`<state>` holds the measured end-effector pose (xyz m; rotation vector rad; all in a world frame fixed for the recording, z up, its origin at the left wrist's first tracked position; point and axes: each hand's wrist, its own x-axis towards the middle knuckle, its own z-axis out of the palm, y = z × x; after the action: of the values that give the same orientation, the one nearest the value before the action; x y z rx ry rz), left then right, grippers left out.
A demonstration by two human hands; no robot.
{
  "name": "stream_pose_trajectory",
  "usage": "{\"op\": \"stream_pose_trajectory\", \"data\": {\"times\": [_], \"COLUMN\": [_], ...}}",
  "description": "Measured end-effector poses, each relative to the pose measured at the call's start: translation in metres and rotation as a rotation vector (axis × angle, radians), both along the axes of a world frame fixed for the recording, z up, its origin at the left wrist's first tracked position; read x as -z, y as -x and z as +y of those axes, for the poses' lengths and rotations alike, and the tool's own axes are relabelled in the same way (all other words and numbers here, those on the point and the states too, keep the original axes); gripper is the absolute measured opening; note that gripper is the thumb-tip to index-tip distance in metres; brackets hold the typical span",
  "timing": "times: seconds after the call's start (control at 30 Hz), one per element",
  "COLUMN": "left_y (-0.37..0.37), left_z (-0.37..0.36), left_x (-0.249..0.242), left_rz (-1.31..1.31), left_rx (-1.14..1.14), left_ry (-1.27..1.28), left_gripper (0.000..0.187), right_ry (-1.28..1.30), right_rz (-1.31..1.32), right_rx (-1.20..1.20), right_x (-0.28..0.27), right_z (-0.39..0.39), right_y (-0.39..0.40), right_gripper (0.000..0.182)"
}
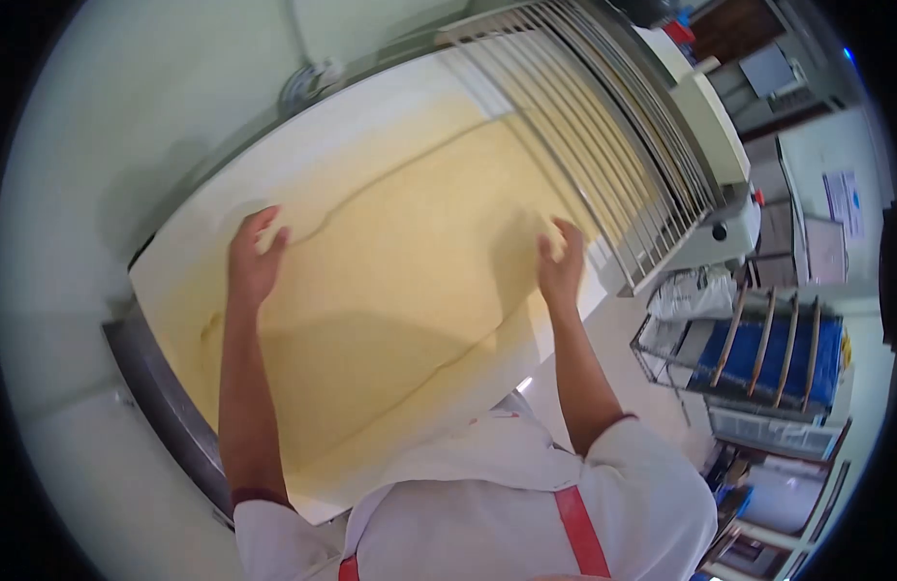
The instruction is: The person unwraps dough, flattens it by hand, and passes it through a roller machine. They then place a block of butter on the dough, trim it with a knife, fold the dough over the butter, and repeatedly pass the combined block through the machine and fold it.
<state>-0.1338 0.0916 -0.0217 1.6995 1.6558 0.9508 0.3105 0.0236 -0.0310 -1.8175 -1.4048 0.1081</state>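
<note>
A wide, flat sheet of pale yellow dough [419, 242] covers most of a white conveyor belt [395, 107], and its far end runs under a metal bar guard. My left hand [255, 259] hovers around the sheet's left edge, thumb and curved fingers apart with nothing between them. Over the right edge, close to the guard, my right hand [562, 261] has the same open curl and casts a shadow on the dough. Whether either hand touches the dough is hard to tell.
The bar guard [574, 145] slants across the belt in front of the machine's body [715, 126]. A pale wall [129, 194] stands to the left. At right are a wire rack [662, 339], a plastic bag [695, 293] and a blue crate [826, 358].
</note>
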Motion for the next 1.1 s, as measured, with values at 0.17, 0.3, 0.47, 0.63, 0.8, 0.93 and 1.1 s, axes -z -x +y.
{"op": "stream_pose_trajectory", "data": {"times": [0.17,0.3,0.47,0.63,0.8,0.93,1.1], "left_y": [-0.197,-0.311,-0.326,-0.272,-0.229,-0.184,-0.148], "left_z": [0.112,0.176,0.185,0.194,0.187,0.168,0.153], "left_x": [0.021,0.022,0.008,0.032,0.003,0.003,0.002], "left_rz": [0.138,0.177,0.466,0.13,0.009,-0.209,-0.207], "left_rx": [0.317,0.421,0.481,0.607,0.721,0.842,0.786], "left_ry": [-0.033,0.206,0.09,0.326,0.82,0.933,0.911], "left_gripper": [0.05,0.058,0.058,0.047,0.038,0.043,0.047], "right_ry": [0.353,-0.061,0.008,0.164,0.158,0.222,0.173], "right_rz": [-0.164,0.378,1.447,1.399,1.234,1.393,1.368], "right_rx": [0.361,0.282,0.272,0.114,0.096,0.098,0.083], "right_x": [0.059,0.032,-0.003,-0.005,0.008,-0.01,-0.002], "right_z": [-0.047,0.006,-0.014,-0.034,-0.058,-0.071,-0.106], "right_y": [-0.072,-0.036,-0.019,-0.007,0.042,0.06,0.105], "right_gripper": [0.073,0.064,0.05,0.053,0.047,0.051,0.053]}}
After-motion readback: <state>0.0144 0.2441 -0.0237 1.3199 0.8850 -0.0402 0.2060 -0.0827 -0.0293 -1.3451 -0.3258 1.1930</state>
